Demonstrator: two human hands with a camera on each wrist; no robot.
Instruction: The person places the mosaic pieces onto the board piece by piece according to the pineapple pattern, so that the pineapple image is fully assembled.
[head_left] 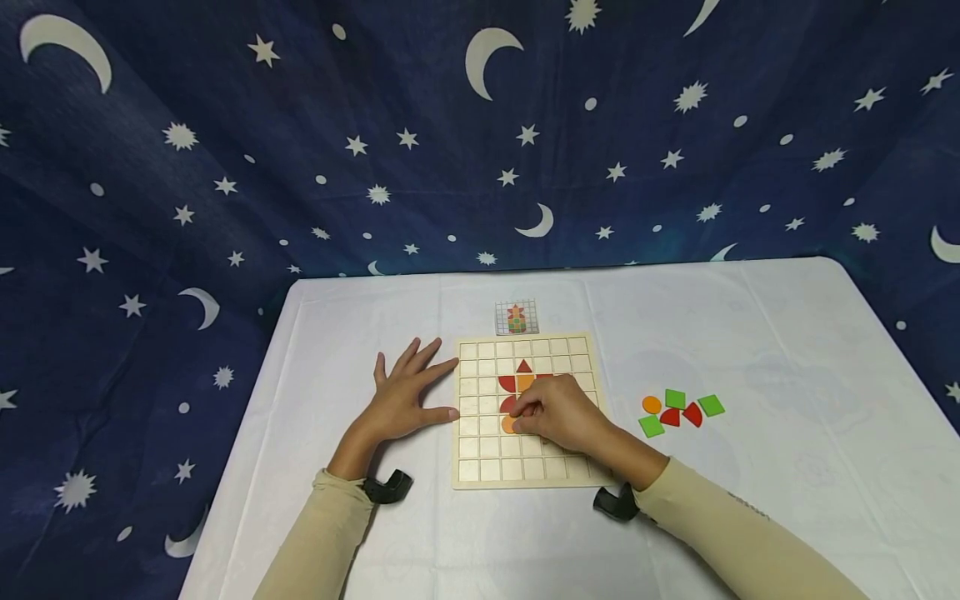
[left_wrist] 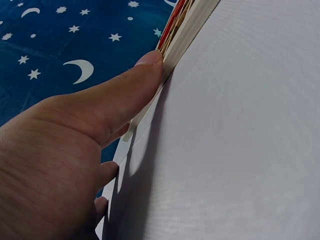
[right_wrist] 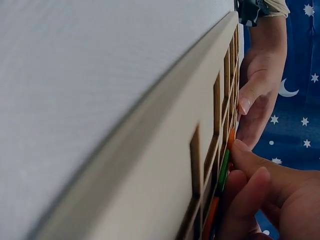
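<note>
My right hand is over the wooden grid board, its thumb and fingers curled at an orange disc. In the right wrist view the thumb tip meets the orange disc's edge, beside a green piece. A red triangle, an orange square and red quarter-circle pieces lie in the cells; my right hand hides some cells. My left hand rests with fingers spread, its thumb and a finger touching the board's left edge.
A small picture card with a coloured grid pattern lies behind the board. Right of it are loose green squares, red quarter-circles and another orange disc on the white tablecloth. A dark starry curtain hangs behind.
</note>
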